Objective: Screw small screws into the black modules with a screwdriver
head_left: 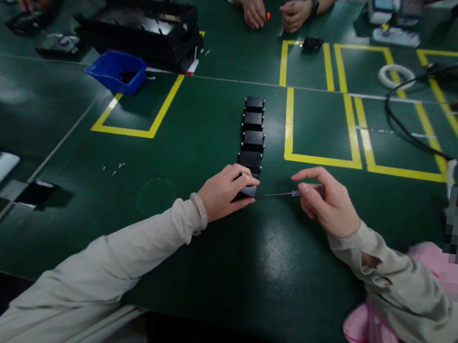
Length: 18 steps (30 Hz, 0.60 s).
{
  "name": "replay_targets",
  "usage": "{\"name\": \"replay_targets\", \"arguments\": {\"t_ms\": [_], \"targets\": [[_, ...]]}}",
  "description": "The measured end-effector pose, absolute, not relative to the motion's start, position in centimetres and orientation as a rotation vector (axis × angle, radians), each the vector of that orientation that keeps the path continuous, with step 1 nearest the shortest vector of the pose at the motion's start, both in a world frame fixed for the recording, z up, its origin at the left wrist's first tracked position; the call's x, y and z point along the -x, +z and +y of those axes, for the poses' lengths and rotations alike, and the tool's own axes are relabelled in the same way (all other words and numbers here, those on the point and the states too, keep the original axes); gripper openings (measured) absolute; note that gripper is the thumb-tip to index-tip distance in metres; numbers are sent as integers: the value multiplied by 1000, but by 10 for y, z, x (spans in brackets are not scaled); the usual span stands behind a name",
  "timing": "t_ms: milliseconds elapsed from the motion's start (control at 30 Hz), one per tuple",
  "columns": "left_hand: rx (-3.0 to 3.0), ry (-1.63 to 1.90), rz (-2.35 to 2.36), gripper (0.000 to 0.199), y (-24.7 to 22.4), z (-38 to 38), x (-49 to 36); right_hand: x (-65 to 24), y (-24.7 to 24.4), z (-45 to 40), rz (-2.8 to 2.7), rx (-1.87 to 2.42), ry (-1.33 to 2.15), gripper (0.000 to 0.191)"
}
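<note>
My left hand (226, 191) grips a small black box (247, 190) between thumb and fingers on the green table, partly covering it. In my right hand (329, 200) is a screwdriver (294, 193), its handle between thumb and fingers and its index finger stretched out above. The thin shaft points left, and its tip meets or nearly meets the right side of the held box; contact is too fine to tell. Beyond that box, several similar black boxes (253, 139) form a straight row running away from me, with small shiny screw-like bits at their sides.
Several loose screws (115, 169) lie to the left. Farther back are a blue bin (119, 72) and stacked black trays (146, 29). Yellow tape (320, 160) marks rectangles on the table. A white ring (396, 76) and black cable (408, 137) lie right. Co-workers' hands (295, 16) are across the table.
</note>
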<state>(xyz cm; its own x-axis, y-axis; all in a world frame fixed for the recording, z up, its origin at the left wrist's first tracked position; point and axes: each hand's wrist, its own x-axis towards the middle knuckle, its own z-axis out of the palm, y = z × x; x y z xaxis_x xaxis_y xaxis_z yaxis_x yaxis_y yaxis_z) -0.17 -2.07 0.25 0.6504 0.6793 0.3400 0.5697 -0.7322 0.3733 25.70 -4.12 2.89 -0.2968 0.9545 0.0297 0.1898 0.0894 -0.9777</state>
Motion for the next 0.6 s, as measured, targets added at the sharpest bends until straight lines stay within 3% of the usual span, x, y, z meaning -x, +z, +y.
{"name": "replay_targets", "arguments": {"t_ms": [600], "targets": [[-2646, 700, 995, 29, 4, -20, 2, -257, 29, -41, -1622, 1117, 1266, 20]]}}
